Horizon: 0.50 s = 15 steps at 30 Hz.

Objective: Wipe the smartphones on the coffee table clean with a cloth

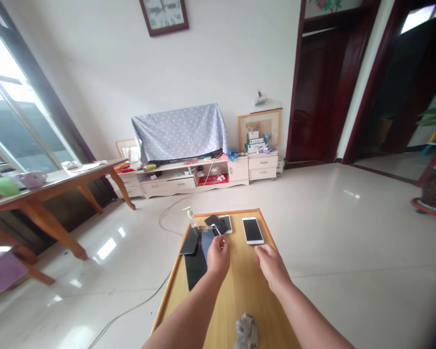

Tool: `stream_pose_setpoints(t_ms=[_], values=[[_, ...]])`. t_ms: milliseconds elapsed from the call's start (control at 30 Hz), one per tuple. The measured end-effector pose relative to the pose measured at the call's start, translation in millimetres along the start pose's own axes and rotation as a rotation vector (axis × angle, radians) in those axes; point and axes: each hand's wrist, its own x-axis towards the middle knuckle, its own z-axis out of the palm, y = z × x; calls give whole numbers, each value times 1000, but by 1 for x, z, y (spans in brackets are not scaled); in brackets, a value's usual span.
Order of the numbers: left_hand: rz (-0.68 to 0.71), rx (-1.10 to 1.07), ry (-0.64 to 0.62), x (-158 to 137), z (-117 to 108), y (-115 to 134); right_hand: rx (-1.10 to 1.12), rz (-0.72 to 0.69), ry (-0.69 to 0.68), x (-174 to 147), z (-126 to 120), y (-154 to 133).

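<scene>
My left hand (218, 256) is over the left part of a small wooden table, its fingers curled closed beside several phones. A thin white piece shows at its fingertips; I cannot make out what it is. Under and beside this hand are a dark blue phone (205, 242), a black phone (190, 241) and a larger dark tablet-like slab (195, 269). My right hand (271, 264) is just below a white phone (253, 230) with a dark screen lying face up. Its fingers are bent together, and whatever they hold, if anything, is hidden.
On the wooden table (247, 288), another black phone (216, 223) overlaps a white one (226, 224) at the far end, near a clear pump bottle (190, 216). A crumpled grey cloth (246, 330) lies close to me. A cable (138, 306) runs along the floor at left.
</scene>
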Motion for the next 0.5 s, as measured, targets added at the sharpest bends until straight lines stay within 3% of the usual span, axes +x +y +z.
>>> stream_pose_setpoints(t_ms=[100, 233, 333, 500], values=[[113, 213, 109, 10, -50, -10, -54, -24, -83, -21, 8, -6], [105, 485, 202, 28, -100, -24, -78, -28, -154, -33, 15, -9], [62, 627, 201, 41, -120, -34, -106, -17, -172, -30, 17, -5], [27, 758, 154, 57, -129, -44, -149, -15, -172, -21, 21, 5]])
